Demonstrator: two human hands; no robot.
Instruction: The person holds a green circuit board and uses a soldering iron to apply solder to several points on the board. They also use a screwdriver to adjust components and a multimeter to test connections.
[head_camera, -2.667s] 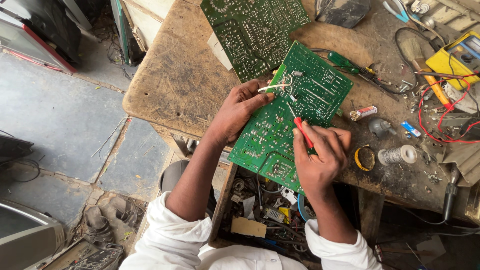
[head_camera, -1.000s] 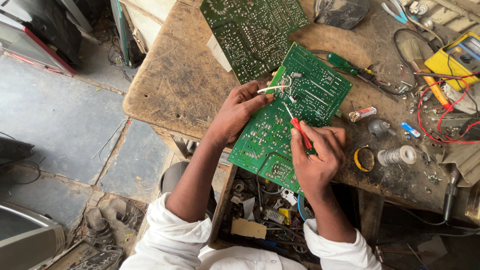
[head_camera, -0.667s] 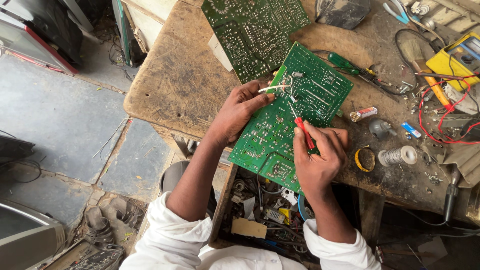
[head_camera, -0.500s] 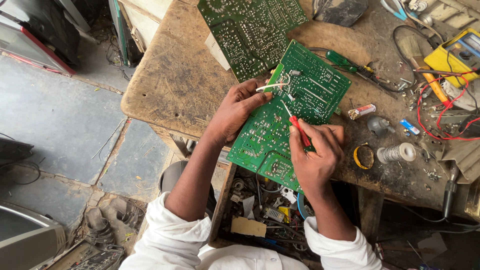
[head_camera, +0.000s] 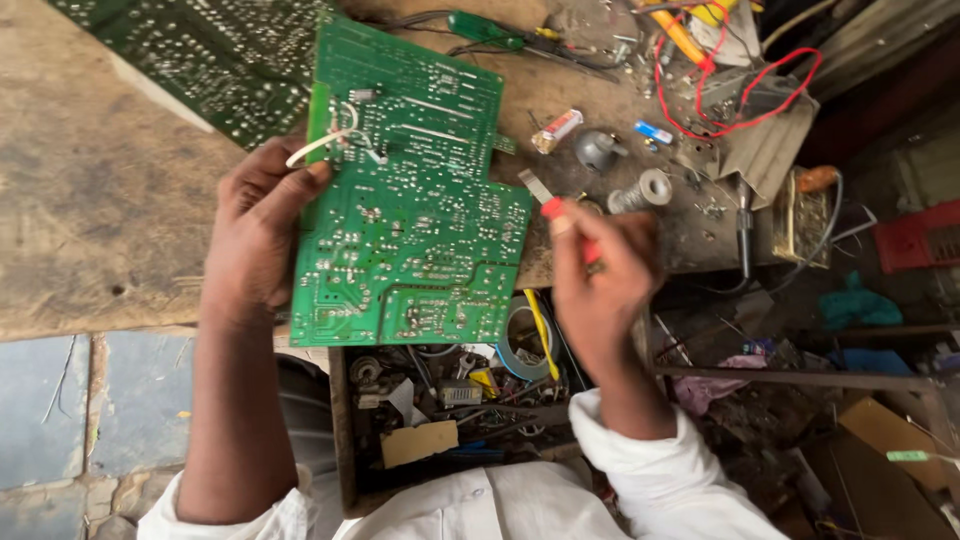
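— Left grip (head_camera: 258, 225)?
— Clamped on the green circuit board (head_camera: 410, 200), along its left edge; thumb over the solder side, near the white wires (head_camera: 335, 140) at the upper left of the board. Fingers mostly hidden behind it.

— Right grip (head_camera: 600, 270)?
— Clenched around a red-handled tool (head_camera: 568, 228); red end poking out above the thumb, metal tip (head_camera: 535, 186) slanting up and left. Just beside the board's right edge, apart from it, tip not touching any solder point.

— Board's position?
— Held up over the front edge of the worktop (head_camera: 90, 200), solder side to the camera, between both grips: pinned by the left, free on the right. Lower edge hanging above an open drawer (head_camera: 345, 430).

— Inside the drawer?
— Jumble of small parts, a tape roll (head_camera: 520, 340) and a scrap of cardboard (head_camera: 420, 442).

— Farther out on the worktop?
— Second green circuit board (head_camera: 200, 50) lying flat at upper left, partly under the held one. Green-handled screwdriver (head_camera: 485, 28) beyond the top edge. Right of the tool: small battery-shaped cylinder (head_camera: 557, 130), grey knob (head_camera: 598, 150), spool of solder wire (head_camera: 650, 188). Farther right, red wire (head_camera: 740, 90) looping over clutter, plus a soldering iron (head_camera: 745, 230) near the edge.

— Sleeves?
— White, pushed up both forearms.
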